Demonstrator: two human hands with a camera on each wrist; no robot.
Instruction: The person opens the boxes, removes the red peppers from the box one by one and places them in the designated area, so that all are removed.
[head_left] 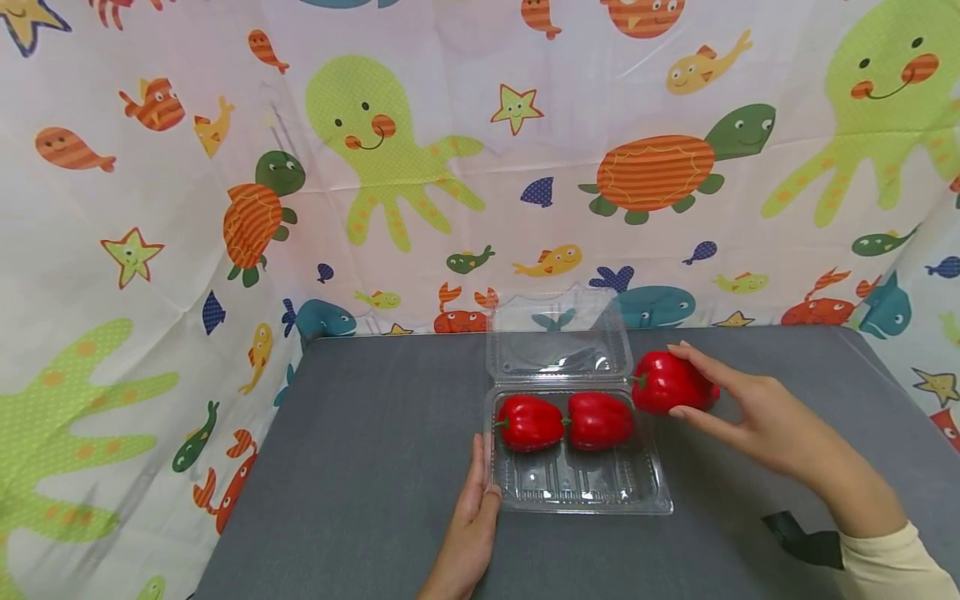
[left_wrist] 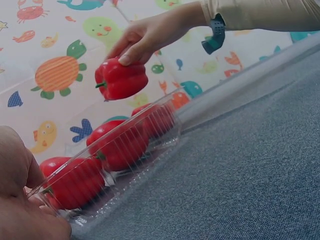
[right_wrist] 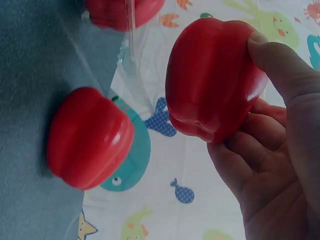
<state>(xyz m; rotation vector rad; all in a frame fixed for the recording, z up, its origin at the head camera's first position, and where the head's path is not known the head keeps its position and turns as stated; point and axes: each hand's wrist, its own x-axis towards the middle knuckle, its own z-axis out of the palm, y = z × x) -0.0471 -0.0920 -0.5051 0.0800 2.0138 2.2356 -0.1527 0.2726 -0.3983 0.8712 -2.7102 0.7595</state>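
A red bell pepper (head_left: 670, 382) with a green stem is held up by my right hand (head_left: 765, 417), between thumb and fingers, at the right side of a clear plastic hinged box (head_left: 585, 498). Two more red bell peppers (head_left: 531, 422) lie side by side in the box's base. Its lid (head_left: 558, 337) stands open at the back. At the box's left wall, my left hand (head_left: 471, 521) grips the edge, thumb at the rim. Another red bell pepper (right_wrist: 90, 138) rests on the table outside the box, mostly hidden behind the held one in the head view.
The grey table (head_left: 375, 467) extends around the box. A white curtain (head_left: 450, 167) printed with sea animals hangs behind and along the sides. A dark strap (left_wrist: 216, 35) hangs at the right wrist, by the cream sleeve (head_left: 896, 562).
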